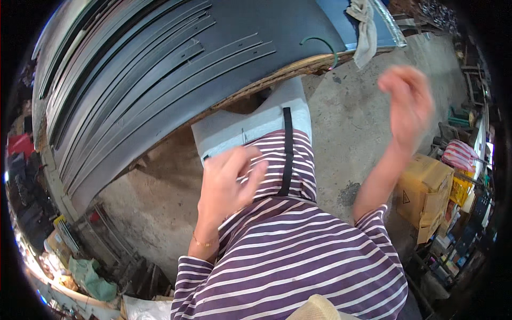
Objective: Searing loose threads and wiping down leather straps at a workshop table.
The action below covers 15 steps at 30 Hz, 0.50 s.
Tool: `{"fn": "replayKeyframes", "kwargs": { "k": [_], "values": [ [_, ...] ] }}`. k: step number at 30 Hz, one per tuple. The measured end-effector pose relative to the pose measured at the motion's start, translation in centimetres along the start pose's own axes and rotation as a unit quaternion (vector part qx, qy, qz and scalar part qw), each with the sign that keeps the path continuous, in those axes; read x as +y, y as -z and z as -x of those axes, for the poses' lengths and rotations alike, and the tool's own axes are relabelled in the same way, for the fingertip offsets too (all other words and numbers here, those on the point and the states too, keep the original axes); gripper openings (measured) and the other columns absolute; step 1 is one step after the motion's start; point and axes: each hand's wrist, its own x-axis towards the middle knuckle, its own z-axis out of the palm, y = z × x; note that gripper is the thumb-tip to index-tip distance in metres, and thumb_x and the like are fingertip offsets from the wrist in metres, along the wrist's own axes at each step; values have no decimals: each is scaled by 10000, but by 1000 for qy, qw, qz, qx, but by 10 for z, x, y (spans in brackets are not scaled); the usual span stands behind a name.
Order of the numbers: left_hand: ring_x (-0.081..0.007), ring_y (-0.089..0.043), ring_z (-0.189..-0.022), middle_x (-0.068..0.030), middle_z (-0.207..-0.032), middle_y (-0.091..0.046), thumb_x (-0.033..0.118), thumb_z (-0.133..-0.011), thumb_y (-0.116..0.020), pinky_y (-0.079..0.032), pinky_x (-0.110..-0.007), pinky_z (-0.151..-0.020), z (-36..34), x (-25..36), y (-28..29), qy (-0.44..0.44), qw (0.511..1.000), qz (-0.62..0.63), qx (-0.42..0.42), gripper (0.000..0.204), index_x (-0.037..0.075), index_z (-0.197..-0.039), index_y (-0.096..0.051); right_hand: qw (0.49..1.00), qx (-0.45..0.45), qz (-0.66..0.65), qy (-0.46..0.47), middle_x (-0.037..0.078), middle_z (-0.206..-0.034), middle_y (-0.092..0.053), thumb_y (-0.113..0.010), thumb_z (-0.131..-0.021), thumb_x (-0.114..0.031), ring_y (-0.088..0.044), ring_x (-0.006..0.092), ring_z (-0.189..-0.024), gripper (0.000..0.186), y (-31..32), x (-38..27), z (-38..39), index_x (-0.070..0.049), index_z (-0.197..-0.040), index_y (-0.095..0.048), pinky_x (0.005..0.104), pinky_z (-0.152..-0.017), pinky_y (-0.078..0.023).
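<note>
Long dark strips point(189, 53) lie side by side across the left and middle of a grey-topped bench point(261, 21), each thin, narrow and flat-looking, mostly charcoal with a dull sheen along the edges; toward the far left they crowd closer together, some of them darker, nearly black, while the ones nearer the person lie more loosely apart. Their ends are staggered rather than level, and small dark marks show near several of those ends. They appear bowed, as do other straight edges seen through this wide lens. The bench's near edge is rough, brown and layered. At its right end a pale cloth point(365, 32), crumpled and twisted lengthwise, hangs over the edge, with a thin green curved piece point(330, 47) to its left. The left hand point(229, 173) is in front of the person's striped garment point(298, 240), purplish with white bands, its fingers loosely bent and the thumb apart from the forefinger, with nothing gripped between them. A black strap point(288, 149) runs down the garment to the right of that hand, reaching onto light-blue trousers point(224, 130). The right hand point(408, 101) is raised over the concrete floor point(341, 128), below and right of the pale cloth and apart from it; its fingers are curled but blurred, so I cannot tell whether they grasp anything.
</note>
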Motion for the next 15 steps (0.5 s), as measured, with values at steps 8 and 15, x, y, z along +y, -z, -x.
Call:
{"fn": "replayKeyframes", "kwargs": {
  "k": [8,15],
  "values": [
    [-271,-575,-591,-143,-713,-590,117,-801,-596,-441,-336,-544,-81,-42,-129,-122,967,-128,-183,109,11,-823,-580,891,-26,452,-42,76,-898,-571,-514,-765,78,-564,200,-861,312,232,127,100,-67,-1024,-610,289,-767,-444],
    [-265,-565,-597,-153,-673,-577,98,-814,-579,-441,-340,-565,-69,-73,-113,-12,976,-142,-161,106,-7,-823,-585,898,-130,420,-6,65,-938,-542,-565,-700,66,-519,236,-893,276,214,142,76,-56,-930,-656,336,-774,-434]
  ]
}}
